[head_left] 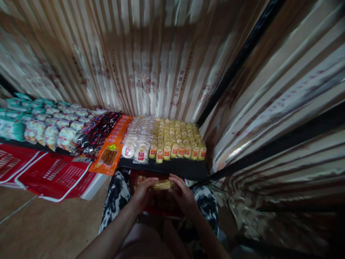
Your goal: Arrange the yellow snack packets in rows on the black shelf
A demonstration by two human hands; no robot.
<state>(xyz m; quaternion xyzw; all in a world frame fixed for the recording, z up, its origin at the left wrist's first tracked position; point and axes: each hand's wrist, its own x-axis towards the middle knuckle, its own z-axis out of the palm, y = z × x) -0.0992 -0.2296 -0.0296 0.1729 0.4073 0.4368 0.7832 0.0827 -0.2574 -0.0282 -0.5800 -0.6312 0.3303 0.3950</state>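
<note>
Between my two hands is a small yellow snack packet [162, 185], held level at its ends. My left hand [143, 195] has its fingers closed on the left end, and my right hand [183, 196] grips the right end. Beneath them, between my knees, a red box or bag [176, 213] is partly hidden by my hands and wrists; its contents are too dark to make out. Beyond my hands, rows of yellow snack packets [178, 142] with red-and-white labels stand on a black shelf [172, 168].
Left of the yellow rows lie white round wrapped crackers [141, 153], an orange snack bag [107, 158], dark shiny packets [104, 127], and white [64, 136] and green packets [13, 127]. Red printed bags [59, 174] hang below. A striped curtain [151, 64] and black poles [242, 54] enclose the shelf.
</note>
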